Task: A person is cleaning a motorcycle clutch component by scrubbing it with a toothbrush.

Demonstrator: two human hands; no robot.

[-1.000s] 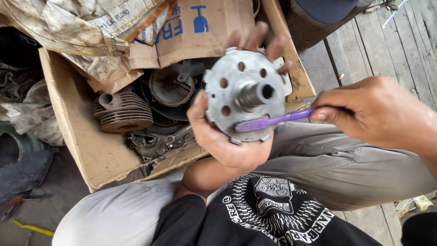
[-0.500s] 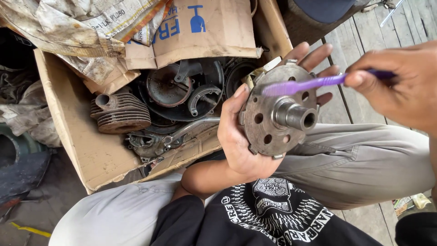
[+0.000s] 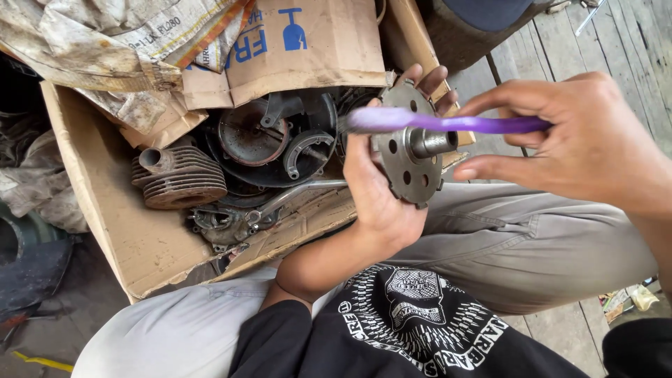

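Head view is showing a torn cardboard box (image 3: 119, 231) sitting at the left, its flaps folded back and crumpled paper sacking (image 3: 91, 42) lying over its far edge. Inside the box, a finned engine cylinder (image 3: 176, 180) is lying on its side at the left; beside it a dark round drum plate (image 3: 252, 136) with a curved shoe is resting, and a bent metal lever (image 3: 294, 194) is lying across the greasy parts near the front wall.

Right of the box, the left hand (image 3: 374, 196) is holding up a round metal hub (image 3: 409, 150) with holes drilled around its face and a short central shaft. Its fingers are curling round the back of the disc, with fingertips showing past the far rim and the thumb pressing the near edge.

Across the hub's upper face a purple toothbrush (image 3: 448, 123) is lying, its blurred head reaching to the disc's left edge. The right hand (image 3: 588, 140) is pinching the brush handle between thumb and forefinger, the other fingers sticking out loosely below. Grey trousers (image 3: 532, 245) are lying beneath both hands.
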